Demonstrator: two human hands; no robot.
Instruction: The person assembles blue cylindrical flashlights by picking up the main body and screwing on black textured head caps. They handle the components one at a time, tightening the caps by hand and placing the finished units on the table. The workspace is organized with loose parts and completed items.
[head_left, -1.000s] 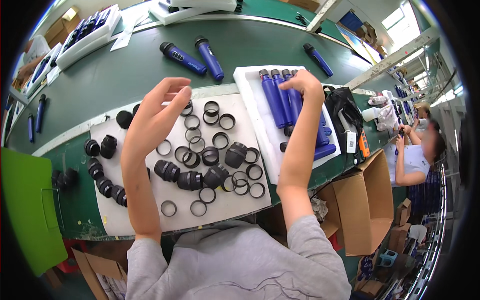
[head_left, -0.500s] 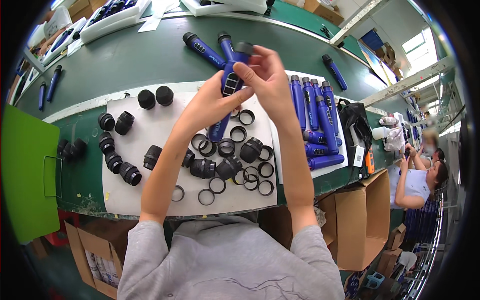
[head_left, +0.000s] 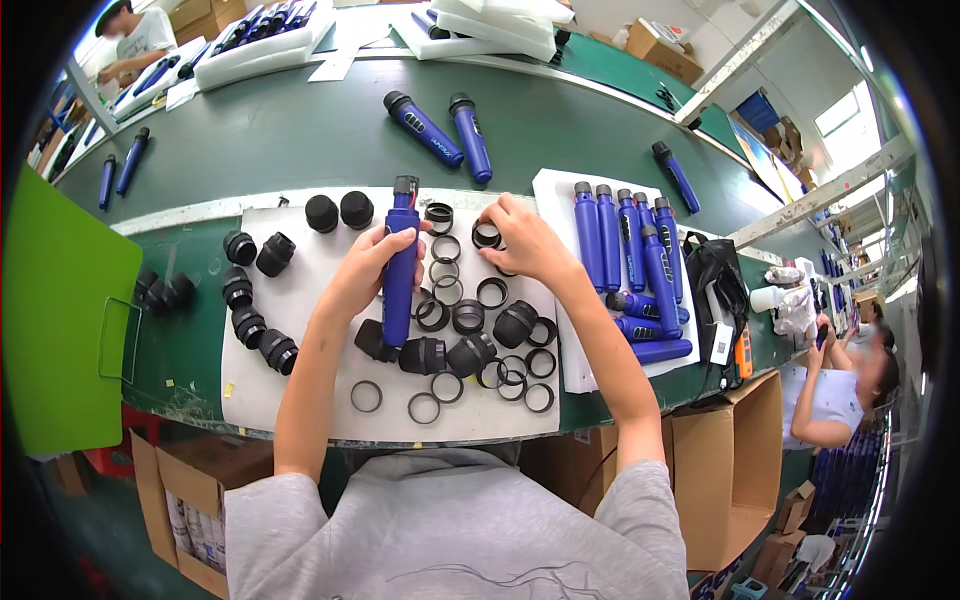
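Observation:
My left hand [head_left: 372,262] is closed around a blue handheld microphone body [head_left: 398,290], held lengthwise above the mat. Its far end is a narrow black top with a bit of red beside it. To the right, the bent fingers of my right hand [head_left: 522,236] close on a black ring [head_left: 487,234] by the mat's far edge. Loose black rings [head_left: 424,407] are scattered across the white mat [head_left: 300,405]. Several black microphone heads [head_left: 278,350] stand or lie there too, some near the blue body's lower end.
A white foam tray [head_left: 580,372] on the right bears several blue microphones [head_left: 657,275]. Two more microphones [head_left: 425,130] lie on the far green bench. A black bag [head_left: 715,280] and a green panel [head_left: 70,320] flank the workspace. Cardboard boxes [head_left: 745,470] stand below; other people sit farther off.
My hands have parted. The left has drawn the blue microphone body nearer and leftward; the right has let go of it and come down to a ring. The view has shifted slightly.

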